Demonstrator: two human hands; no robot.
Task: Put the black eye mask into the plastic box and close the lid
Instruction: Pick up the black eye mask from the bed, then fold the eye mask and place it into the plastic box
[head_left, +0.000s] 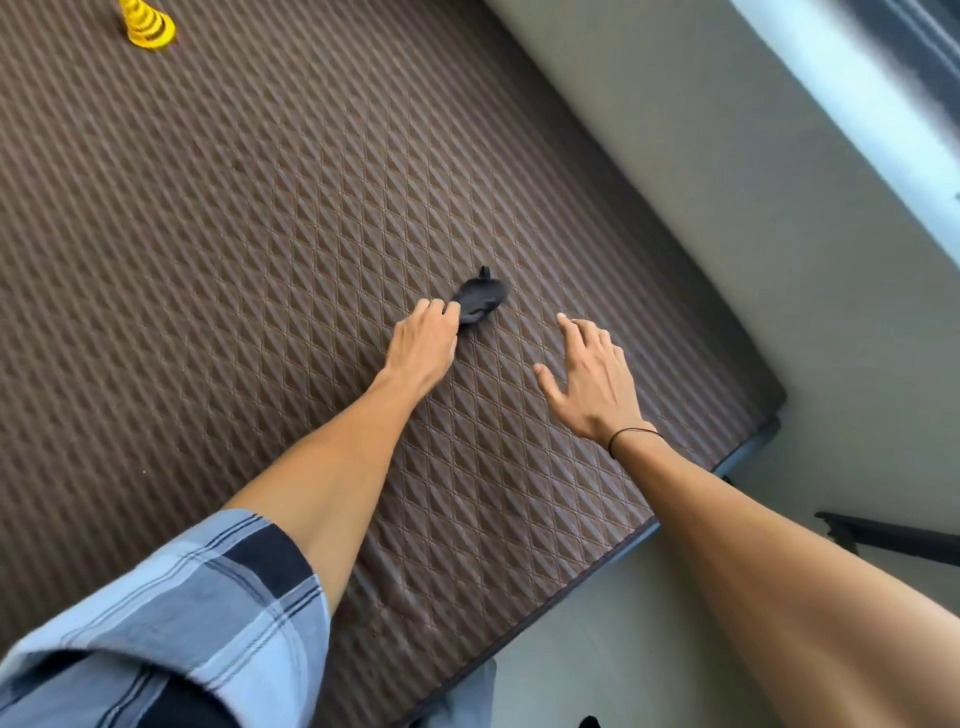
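The black eye mask (479, 299) lies bunched up on a brown quilted mattress (234, 234), right of centre. My left hand (423, 347) has its fingers closed on the mask's near-left end. A short way right of the mask, my right hand (592, 382) hovers over the mattress, fingers spread and holding nothing. A thin black band circles my right wrist. No plastic box is in view.
A yellow ringed cone-shaped toy (147, 23) stands at the far left of the mattress. The mattress edge runs diagonally at the right, with pale floor (753, 197) beyond it. A dark bar (883, 535) lies on the floor at the right.
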